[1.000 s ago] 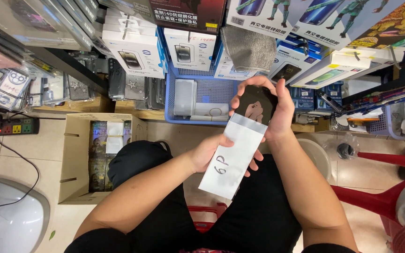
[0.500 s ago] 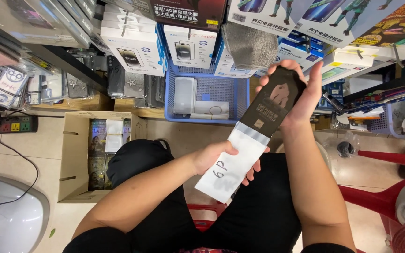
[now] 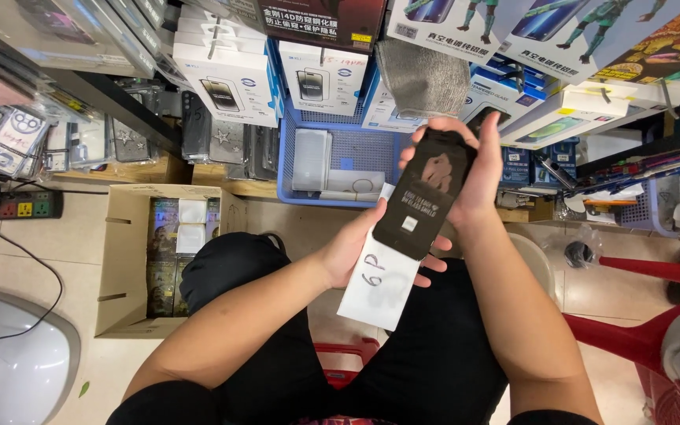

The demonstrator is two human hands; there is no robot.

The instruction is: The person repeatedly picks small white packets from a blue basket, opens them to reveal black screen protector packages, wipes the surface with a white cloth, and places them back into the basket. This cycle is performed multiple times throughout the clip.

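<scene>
My left hand grips a white paper sleeve with handwriting on it, held over my lap. My right hand holds a flat black screen-protector pack by its upper end. The pack's lower end overlaps the open top of the white sleeve. I cannot tell how far the black pack sits inside the sleeve. Both hands hang in front of a blue plastic basket.
The blue basket holds white boxes. An open cardboard box of packaged goods stands on the floor at left. Shelves above carry boxed phone accessories. A power strip lies far left, a red plastic stool stands at right.
The black pack has come out of the white sleeve and risen up and right with my right hand, then dropped slightly toward the sleeve. My left hand kept the sleeve nearly still.
</scene>
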